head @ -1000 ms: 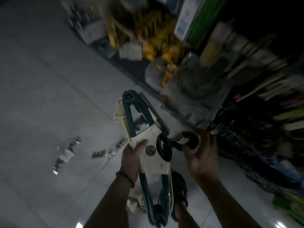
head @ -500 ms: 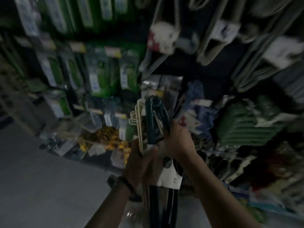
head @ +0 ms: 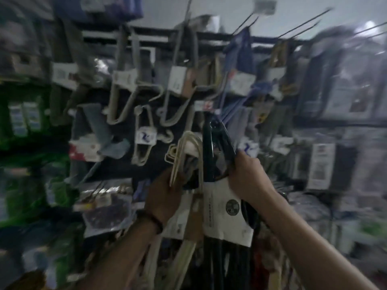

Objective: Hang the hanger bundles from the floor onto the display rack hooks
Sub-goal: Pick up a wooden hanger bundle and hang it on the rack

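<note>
My mark is the labelled bundle (head: pixel 215 147), held before the display rack (head: pixel 146 37). My right hand (head: pixel 249 176) grips its right side, above its label (head: pixel 226 216). Just left of it stands the second bundle (head: pixel 184 151), held in my left hand (head: pixel 165 191). Behind and above it hang racked hangers (head: pixel 125 97); bare hooks (head: pixel 303 24) jut above and right of it; a packet (head: pixel 106 210) hangs below and left of it

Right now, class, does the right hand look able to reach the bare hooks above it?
Probably yes: the right hand, gripping the dark bundle, seems to have open space up to the hooks, which sit higher.
</note>
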Demonstrator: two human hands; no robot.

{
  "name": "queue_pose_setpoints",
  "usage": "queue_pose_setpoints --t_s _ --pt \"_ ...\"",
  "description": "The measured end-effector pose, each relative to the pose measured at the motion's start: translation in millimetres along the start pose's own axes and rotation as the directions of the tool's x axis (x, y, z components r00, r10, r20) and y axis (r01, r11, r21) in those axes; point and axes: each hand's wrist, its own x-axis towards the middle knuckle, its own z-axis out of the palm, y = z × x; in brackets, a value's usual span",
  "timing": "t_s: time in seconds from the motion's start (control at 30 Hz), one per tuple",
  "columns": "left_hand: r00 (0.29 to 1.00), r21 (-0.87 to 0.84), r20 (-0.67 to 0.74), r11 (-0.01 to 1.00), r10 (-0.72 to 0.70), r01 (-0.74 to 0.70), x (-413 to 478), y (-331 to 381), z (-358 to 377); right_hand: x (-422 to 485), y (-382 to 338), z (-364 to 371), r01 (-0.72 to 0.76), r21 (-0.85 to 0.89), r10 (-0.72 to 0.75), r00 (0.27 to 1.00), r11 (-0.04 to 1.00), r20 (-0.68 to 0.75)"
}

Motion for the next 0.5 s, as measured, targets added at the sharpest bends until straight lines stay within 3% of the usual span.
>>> queue_pose_setpoints --t_s 0.2,0.37,0.5 --pt "0.937 0.075 0.036 0.934 0.346 -0.348 68.5 113.5 85.1 27.6 90.5 -136.5 -0.025 -0.120 0.005 0.987 0.992 -0.164" --pt "0.877 -0.003 0.193 0.894 0.441 -0.449 109.1 195.4 138.5 51.6 146.1 -203.6 -0.095 -0.178 0.053 0.972 0.979 -0.229" --pt "0.795 0.122 0.290 0.804 0.533 -0.583 140.8 234.0 169.8 79.9 184.9 -239.2 -0.133 -0.218 0.075 0.964 0.967 -0.254"
